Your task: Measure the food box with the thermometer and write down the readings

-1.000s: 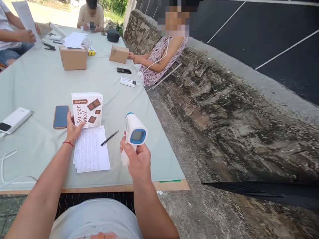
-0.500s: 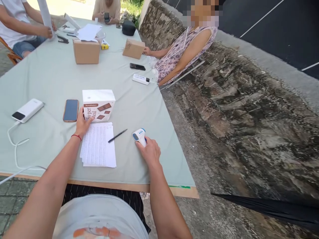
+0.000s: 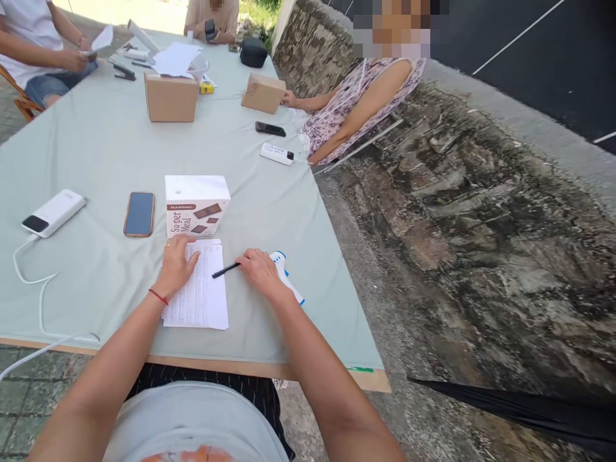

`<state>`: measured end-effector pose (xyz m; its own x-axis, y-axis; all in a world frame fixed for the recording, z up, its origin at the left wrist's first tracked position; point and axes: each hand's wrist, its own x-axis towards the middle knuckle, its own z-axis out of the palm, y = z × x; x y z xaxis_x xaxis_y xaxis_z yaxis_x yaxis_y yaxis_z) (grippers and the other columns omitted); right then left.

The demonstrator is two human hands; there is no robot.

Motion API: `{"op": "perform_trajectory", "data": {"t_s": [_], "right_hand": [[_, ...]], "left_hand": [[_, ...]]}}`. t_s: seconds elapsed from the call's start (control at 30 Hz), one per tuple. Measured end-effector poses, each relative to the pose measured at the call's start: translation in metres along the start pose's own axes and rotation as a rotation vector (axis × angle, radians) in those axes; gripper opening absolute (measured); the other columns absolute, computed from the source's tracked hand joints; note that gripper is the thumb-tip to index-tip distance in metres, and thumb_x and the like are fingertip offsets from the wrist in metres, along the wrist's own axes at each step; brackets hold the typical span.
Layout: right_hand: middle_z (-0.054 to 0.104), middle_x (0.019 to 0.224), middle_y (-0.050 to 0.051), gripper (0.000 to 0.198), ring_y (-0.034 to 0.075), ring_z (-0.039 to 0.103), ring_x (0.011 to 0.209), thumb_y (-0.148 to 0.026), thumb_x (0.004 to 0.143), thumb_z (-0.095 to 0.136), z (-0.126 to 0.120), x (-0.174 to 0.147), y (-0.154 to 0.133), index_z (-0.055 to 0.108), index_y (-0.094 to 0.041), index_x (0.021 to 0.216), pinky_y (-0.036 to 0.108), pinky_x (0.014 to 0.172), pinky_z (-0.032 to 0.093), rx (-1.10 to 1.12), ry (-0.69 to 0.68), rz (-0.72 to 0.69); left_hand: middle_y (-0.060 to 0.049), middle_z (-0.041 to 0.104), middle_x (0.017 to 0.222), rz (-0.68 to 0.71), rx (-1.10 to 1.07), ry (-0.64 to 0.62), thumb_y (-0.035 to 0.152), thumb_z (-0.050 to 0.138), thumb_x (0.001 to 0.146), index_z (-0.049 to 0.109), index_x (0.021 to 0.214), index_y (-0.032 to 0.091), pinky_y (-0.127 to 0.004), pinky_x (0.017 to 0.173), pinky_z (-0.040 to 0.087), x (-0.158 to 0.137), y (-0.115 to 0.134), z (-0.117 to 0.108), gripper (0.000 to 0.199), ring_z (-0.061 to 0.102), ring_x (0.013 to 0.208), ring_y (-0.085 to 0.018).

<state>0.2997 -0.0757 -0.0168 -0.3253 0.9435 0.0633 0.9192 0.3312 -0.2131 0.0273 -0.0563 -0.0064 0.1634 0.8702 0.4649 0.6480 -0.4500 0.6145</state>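
Observation:
My left hand [image 3: 178, 266] rests with fingers apart on the upper left of the printed sheets [image 3: 206, 295], just below the white "Super Meal" box [image 3: 195, 192]. The box stands upright on the table. My right hand [image 3: 261, 271] has its fingertips closed on the end of a black pen [image 3: 225, 270], which points left over the paper's edge. A white and blue infrared thermometer [image 3: 291, 283] lies beside my right hand, partly covered by it.
On the left lie a phone [image 3: 139, 214] and a white power bank [image 3: 54, 212] with a cable. Farther off are two cardboard boxes [image 3: 171, 98], another phone [image 3: 270, 129] and a second power bank [image 3: 276, 153]. People sit around the table [image 3: 96, 154]; a stone wall runs along the right.
My right hand has let go of the thermometer, now lying on the table, and moved left to the pen. My left hand has come off the box onto the paper.

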Motion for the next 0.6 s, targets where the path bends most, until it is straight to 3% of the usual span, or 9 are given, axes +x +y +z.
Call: {"op": "perform_trajectory", "data": {"t_s": [0.1, 0.17, 0.23, 0.3, 0.4, 0.47, 0.6], "right_hand": [[0.064, 0.093, 0.008, 0.016, 0.024, 0.057, 0.085, -0.016, 0.097, 0.054, -0.005, -0.010, 0.009, 0.069, -0.022, 0.099, 0.033, 0.074, 0.040, 0.111, 0.068, 0.017], [0.063, 0.087, 0.005, 0.009, 0.022, 0.057, 0.079, -0.026, 0.097, 0.054, -0.005, -0.013, 0.005, 0.063, -0.022, 0.097, 0.032, 0.070, 0.041, 0.308, 0.212, 0.118], [0.060, 0.078, 0.001, 0.016, 0.020, 0.056, 0.070, -0.039, 0.093, 0.057, 0.000, -0.011, -0.008, 0.056, -0.023, 0.092, 0.031, 0.065, 0.043, 0.604, 0.391, 0.265], [0.058, 0.072, -0.001, 0.024, 0.018, 0.054, 0.064, -0.047, 0.086, 0.059, 0.007, -0.002, -0.029, 0.053, -0.024, 0.088, 0.030, 0.063, 0.045, 0.925, 0.542, 0.392], [0.060, 0.071, 0.000, 0.029, 0.018, 0.056, 0.064, -0.049, 0.077, 0.058, 0.017, 0.018, -0.060, 0.057, -0.022, 0.089, 0.033, 0.065, 0.049, 1.263, 0.596, 0.482], [0.062, 0.071, 0.001, 0.033, 0.018, 0.057, 0.066, -0.050, 0.072, 0.059, 0.022, 0.031, -0.074, 0.060, -0.021, 0.088, 0.033, 0.066, 0.050, 1.337, 0.586, 0.514], [0.059, 0.071, -0.001, 0.028, 0.016, 0.053, 0.067, -0.046, 0.066, 0.060, 0.029, 0.042, -0.082, 0.054, -0.023, 0.079, 0.029, 0.064, 0.047, 1.284, 0.648, 0.543]], "left_hand": [[-0.011, 0.069, 0.122, 0.037, 0.089, -0.254, 0.021, 0.061, 0.095, 0.067, 0.112, 0.020, -0.051, 0.100, 0.054, -0.007, 0.008, 0.002, 0.018, 0.062, 0.116, -0.030], [-0.013, 0.069, 0.127, 0.075, 0.159, -0.344, 0.023, 0.064, 0.095, 0.070, 0.113, 0.019, -0.053, 0.105, 0.052, -0.010, 0.010, 0.004, 0.019, 0.061, 0.122, -0.032], [-0.015, 0.067, 0.133, 0.123, 0.229, -0.405, 0.027, 0.069, 0.094, 0.071, 0.116, 0.018, -0.055, 0.110, 0.050, -0.012, 0.011, 0.007, 0.023, 0.059, 0.128, -0.033], [-0.016, 0.064, 0.139, 0.147, 0.291, -0.436, 0.030, 0.073, 0.093, 0.071, 0.119, 0.018, -0.055, 0.112, 0.048, -0.015, 0.012, 0.010, 0.030, 0.057, 0.131, -0.034], [-0.017, 0.062, 0.141, 0.160, 0.360, -0.442, 0.033, 0.071, 0.094, 0.069, 0.126, 0.018, -0.054, 0.111, 0.048, -0.018, 0.014, 0.011, 0.035, 0.056, 0.132, -0.034], [-0.017, 0.062, 0.141, 0.170, 0.383, -0.437, 0.034, 0.069, 0.096, 0.067, 0.129, 0.019, -0.052, 0.111, 0.047, -0.020, 0.015, 0.011, 0.036, 0.055, 0.133, -0.034], [-0.017, 0.061, 0.141, 0.168, 0.403, -0.421, 0.037, 0.066, 0.097, 0.063, 0.135, 0.018, -0.051, 0.112, 0.045, -0.023, 0.017, 0.013, 0.042, 0.053, 0.135, -0.034]]}}
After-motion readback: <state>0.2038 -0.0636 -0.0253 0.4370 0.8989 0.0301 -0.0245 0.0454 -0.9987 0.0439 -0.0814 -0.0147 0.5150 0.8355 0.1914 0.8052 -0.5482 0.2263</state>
